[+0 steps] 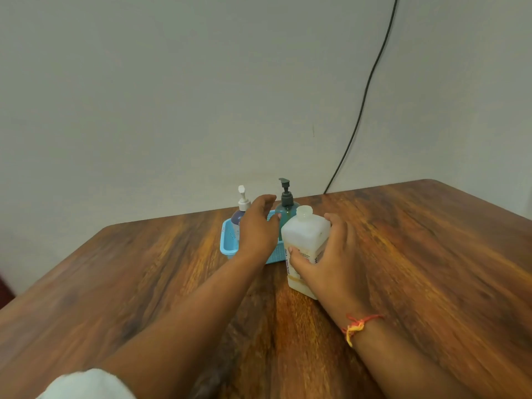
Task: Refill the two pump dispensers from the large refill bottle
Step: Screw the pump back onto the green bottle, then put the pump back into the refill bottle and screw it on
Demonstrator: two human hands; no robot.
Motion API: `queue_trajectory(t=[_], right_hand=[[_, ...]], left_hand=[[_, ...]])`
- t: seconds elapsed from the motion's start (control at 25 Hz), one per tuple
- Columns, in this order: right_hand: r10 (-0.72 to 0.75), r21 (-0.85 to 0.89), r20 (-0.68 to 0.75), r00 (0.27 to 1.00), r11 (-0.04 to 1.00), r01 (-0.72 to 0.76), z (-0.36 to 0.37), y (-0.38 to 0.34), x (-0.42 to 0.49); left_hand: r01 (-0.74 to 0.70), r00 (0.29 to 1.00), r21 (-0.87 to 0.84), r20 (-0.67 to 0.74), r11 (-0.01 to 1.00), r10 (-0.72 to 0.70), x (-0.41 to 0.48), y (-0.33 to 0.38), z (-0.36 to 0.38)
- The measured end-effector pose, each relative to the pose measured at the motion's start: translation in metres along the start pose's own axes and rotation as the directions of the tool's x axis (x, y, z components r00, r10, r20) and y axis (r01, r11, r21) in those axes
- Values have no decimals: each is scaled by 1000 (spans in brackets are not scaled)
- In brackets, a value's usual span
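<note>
Refill bottle (305, 240) stands upright on a wooden worktop (417, 254) of reddish-brown grain with rounded corners, backed by a plain pale wall (187, 82). A dark cable (366, 93) runs down that wall and drops behind the far edge, well to the right of the right hand's fingers.

The bottle is milky white plastic with square shoulders and a short wide neck. It has a label in blue lettering on its front and a shallow band of yellowish liquid near its base. Whether a cap sits on the neck cannot be told.

Just left of it, under and beyond the left hand's fingers, a light blue basket (227, 244) holds the two pump dispensers. The white-pump dispenser (241, 210), bluish in body, rises to the left of the left fingertips. The dark-pump dispenser (285, 207), teal in body, stands between the fingertips of the two hands.

The right hand (331, 263) grips the bottle, with the thumb pressed on the label and the fingers (335, 223) curled round its right side up to the shoulder. A red and yellow thread (359, 326) is tied at that wrist.

The left hand (257, 230) reaches over the basket, its fingers (266, 200) loosely spread and slightly bent, holding nothing. Its thumb tip lies close to the dark-pump dispenser, but whether it touches cannot be told. A white sleeve (86, 384) shows on the left arm.
</note>
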State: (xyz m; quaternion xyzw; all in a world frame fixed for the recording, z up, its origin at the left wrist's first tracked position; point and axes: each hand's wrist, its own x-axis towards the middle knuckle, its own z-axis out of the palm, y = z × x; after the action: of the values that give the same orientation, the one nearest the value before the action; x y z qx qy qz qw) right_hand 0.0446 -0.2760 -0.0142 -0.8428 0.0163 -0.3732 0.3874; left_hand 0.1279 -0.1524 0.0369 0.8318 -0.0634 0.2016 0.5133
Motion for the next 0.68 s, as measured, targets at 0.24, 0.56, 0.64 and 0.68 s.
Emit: queue_trajectory(t=[0.24,0.56,0.64,0.68], right_hand=[[39,131,59,997,990,-47,-2,0,0],[8,208,125,992,978,-35,2,-2,-4],[-7,240,157,988,970,-31,1,-4,-6],[-11,255,172,985,966,-33,0,-5,-7]], left_hand=[[94,994,184,43,978,-103,-63,-39,-83],[113,987,486,47,866,-156,-88,-75,-119],[140,981,531,38,836,-188,-83,-82,-119],[155,978,551,33,820,-207,-81,-85,-121]])
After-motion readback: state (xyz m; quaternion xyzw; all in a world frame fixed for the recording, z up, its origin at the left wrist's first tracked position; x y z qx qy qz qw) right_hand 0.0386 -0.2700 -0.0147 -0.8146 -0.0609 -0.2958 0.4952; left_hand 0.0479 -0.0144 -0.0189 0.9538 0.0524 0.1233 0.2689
